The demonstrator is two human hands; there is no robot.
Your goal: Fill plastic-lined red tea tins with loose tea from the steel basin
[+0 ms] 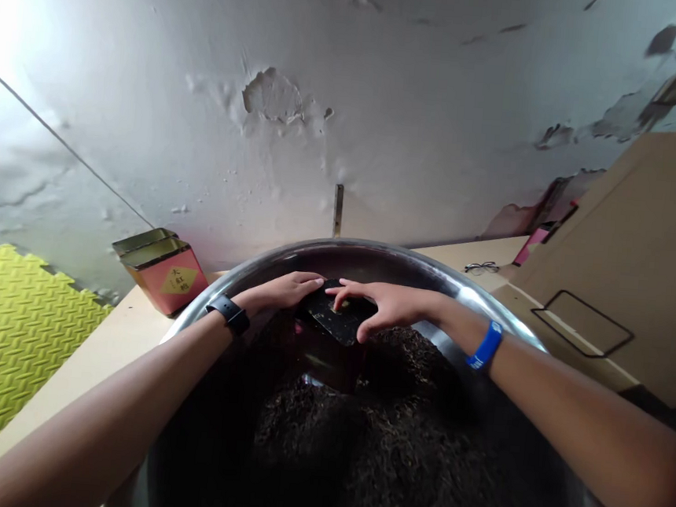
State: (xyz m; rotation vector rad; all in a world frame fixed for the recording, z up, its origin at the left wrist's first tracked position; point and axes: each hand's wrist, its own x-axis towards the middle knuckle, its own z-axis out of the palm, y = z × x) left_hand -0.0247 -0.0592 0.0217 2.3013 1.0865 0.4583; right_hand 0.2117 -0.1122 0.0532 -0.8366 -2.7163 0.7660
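Note:
A large steel bowl (476, 301) in front of me is filled with dark loose tea leaves (392, 448). At its far side a flat black packet (335, 320) lies tilted over the leaves. My left hand (278, 292), with a black watch on the wrist, rests on the packet's left edge, fingers stretched out. My right hand (386, 305), with a blue wristband, presses on the packet's top from the right, fingers spread and thumb hooked under its near edge.
A red and gold tin (162, 270) stands on the wooden tabletop (86, 358) left of the bowl. A big cardboard box (638, 264) leans at the right. Yellow foam matting (5, 335) lies at the far left. A peeling white wall is behind.

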